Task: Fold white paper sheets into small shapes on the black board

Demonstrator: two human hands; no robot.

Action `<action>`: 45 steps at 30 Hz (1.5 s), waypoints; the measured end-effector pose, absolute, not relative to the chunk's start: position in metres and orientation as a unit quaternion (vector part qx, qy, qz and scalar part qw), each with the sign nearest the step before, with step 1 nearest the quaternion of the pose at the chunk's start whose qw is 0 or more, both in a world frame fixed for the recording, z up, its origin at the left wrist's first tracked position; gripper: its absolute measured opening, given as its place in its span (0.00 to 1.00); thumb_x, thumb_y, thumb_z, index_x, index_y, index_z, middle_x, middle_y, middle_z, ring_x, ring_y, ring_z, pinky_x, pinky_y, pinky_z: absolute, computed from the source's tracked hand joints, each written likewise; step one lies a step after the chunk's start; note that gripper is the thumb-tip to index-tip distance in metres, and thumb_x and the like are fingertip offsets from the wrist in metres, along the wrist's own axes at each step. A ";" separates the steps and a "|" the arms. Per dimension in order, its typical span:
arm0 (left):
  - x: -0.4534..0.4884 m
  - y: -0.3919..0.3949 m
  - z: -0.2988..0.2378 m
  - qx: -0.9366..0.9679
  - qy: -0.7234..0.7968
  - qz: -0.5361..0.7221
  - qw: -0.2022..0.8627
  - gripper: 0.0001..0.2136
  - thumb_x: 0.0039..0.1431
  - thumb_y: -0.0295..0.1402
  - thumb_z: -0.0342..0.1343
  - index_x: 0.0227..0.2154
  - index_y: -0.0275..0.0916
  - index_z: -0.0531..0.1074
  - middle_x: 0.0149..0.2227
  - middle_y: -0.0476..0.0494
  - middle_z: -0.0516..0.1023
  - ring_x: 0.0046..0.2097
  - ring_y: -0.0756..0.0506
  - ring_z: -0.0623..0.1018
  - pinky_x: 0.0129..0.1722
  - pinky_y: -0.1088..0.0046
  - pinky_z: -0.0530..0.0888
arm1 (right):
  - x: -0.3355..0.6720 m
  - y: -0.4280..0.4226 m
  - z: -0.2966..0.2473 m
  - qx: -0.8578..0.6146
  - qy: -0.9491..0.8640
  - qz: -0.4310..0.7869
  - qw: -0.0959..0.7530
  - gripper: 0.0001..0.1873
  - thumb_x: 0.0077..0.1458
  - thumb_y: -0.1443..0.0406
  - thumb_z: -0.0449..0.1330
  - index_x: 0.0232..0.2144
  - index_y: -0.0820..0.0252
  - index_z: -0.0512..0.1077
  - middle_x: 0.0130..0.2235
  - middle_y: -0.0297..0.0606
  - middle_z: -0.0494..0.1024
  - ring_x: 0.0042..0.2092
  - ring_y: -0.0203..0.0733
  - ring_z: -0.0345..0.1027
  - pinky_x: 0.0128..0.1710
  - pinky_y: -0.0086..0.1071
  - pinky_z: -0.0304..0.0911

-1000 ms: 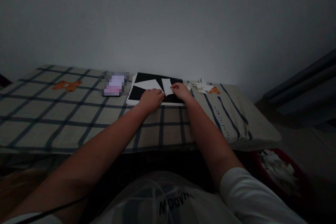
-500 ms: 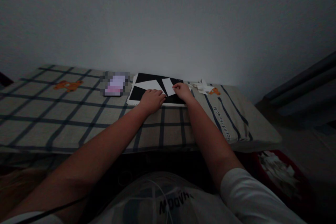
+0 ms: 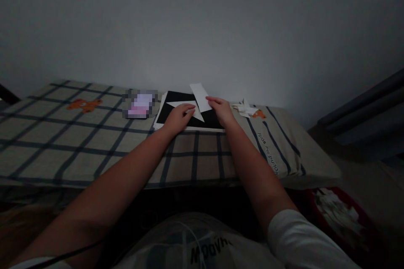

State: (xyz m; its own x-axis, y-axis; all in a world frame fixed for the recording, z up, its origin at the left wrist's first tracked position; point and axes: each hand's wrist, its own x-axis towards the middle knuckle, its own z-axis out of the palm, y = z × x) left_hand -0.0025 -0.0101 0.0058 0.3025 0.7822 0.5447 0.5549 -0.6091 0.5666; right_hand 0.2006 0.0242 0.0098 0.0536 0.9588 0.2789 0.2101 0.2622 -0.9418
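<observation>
Across the black sheet's [image 3: 177, 97] far edge juts a white strip [image 3: 200, 96], pinched by the right hand's [image 3: 223, 112] fingers. The left hand's [image 3: 176, 119] fingers curve over pointed paper [image 3: 198, 115], grip unclear; checked cloth [image 3: 208, 160] leaves room nearer.

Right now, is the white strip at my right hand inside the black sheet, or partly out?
Partly out: the white strip reaches past the far edge of the black sheet. Lifted or flat, I cannot tell.
</observation>
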 end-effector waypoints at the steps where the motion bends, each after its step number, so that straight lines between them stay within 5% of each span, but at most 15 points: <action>1: -0.006 -0.008 0.007 0.759 0.435 0.453 0.172 0.17 0.65 0.39 0.49 0.48 0.36 0.77 0.51 0.39 0.78 0.54 0.42 0.75 0.58 0.63 0.67 | 0.197 0.021 0.011 -0.471 -0.601 0.368 0.531 0.17 0.53 0.65 0.59 0.46 0.61 0.78 0.46 0.41 0.81 0.45 0.39 0.73 0.49 0.35 0.66; 5: -0.015 0.003 0.009 0.628 0.441 0.542 0.343 0.20 0.60 0.43 0.55 0.49 0.35 0.76 0.46 0.39 0.81 0.44 0.42 0.79 0.48 0.63 0.74 | 0.187 0.010 0.013 -0.423 -0.669 0.366 0.489 0.14 0.53 0.68 0.59 0.41 0.58 0.80 0.46 0.38 0.81 0.47 0.38 0.73 0.53 0.36 0.63; 12: -0.019 0.012 0.006 0.489 0.433 0.584 0.482 0.18 0.50 0.34 0.63 0.45 0.35 0.78 0.41 0.41 0.82 0.34 0.50 0.78 0.39 0.72 0.77 | 0.181 0.001 0.017 -0.386 -0.769 0.276 0.428 0.16 0.53 0.71 0.58 0.42 0.55 0.80 0.48 0.39 0.79 0.49 0.38 0.71 0.52 0.34 0.63; 18: -0.021 0.010 0.007 0.481 0.464 0.556 0.494 0.17 0.50 0.30 0.61 0.45 0.36 0.76 0.38 0.41 0.81 0.31 0.51 0.78 0.35 0.73 0.78 | 0.177 -0.002 0.018 -0.384 -0.783 0.221 0.436 0.07 0.56 0.62 0.62 0.33 0.56 0.80 0.38 0.37 0.77 0.41 0.38 0.70 0.45 0.33 0.64; 24: -0.023 0.011 0.006 0.506 0.450 0.536 0.504 0.18 0.50 0.28 0.61 0.46 0.34 0.75 0.40 0.41 0.80 0.33 0.52 0.79 0.38 0.75 0.77 | 0.175 0.007 0.009 -0.403 -0.747 0.208 0.485 0.08 0.54 0.61 0.63 0.29 0.58 0.79 0.40 0.38 0.74 0.43 0.37 0.69 0.47 0.33 0.64; 29: -0.024 0.011 0.006 0.533 0.440 0.530 0.492 0.26 0.53 0.29 0.60 0.56 0.36 0.67 0.39 0.43 0.79 0.32 0.52 0.79 0.37 0.73 0.77 | 0.168 0.012 0.004 -0.435 -0.644 0.348 0.524 0.09 0.52 0.60 0.64 0.32 0.59 0.79 0.48 0.40 0.76 0.45 0.39 0.70 0.43 0.33 0.68; 32: -0.023 0.009 0.008 0.533 0.428 0.532 0.499 0.29 0.51 0.28 0.61 0.58 0.36 0.66 0.36 0.44 0.79 0.31 0.51 0.78 0.37 0.72 0.77 | 0.165 0.010 0.005 -0.435 -0.590 0.430 0.527 0.12 0.50 0.59 0.64 0.36 0.60 0.78 0.42 0.40 0.80 0.40 0.38 0.72 0.39 0.32 0.69; 38: -0.019 0.003 0.013 0.530 0.415 0.524 0.521 0.15 0.51 0.36 0.60 0.42 0.37 0.77 0.40 0.41 0.80 0.39 0.46 0.78 0.35 0.72 0.76 | 0.163 0.008 0.010 -0.457 -0.564 0.418 0.546 0.10 0.48 0.60 0.65 0.31 0.61 0.77 0.34 0.38 0.79 0.32 0.36 0.70 0.36 0.32 0.69; 45: -0.016 -0.002 0.011 0.596 0.401 0.502 0.482 0.18 0.43 0.42 0.68 0.36 0.36 0.79 0.38 0.41 0.81 0.37 0.46 0.77 0.37 0.72 0.74 | 0.161 0.006 0.010 -0.459 -0.567 0.410 0.548 0.11 0.45 0.60 0.66 0.30 0.60 0.72 0.28 0.33 0.76 0.29 0.34 0.69 0.30 0.29 0.67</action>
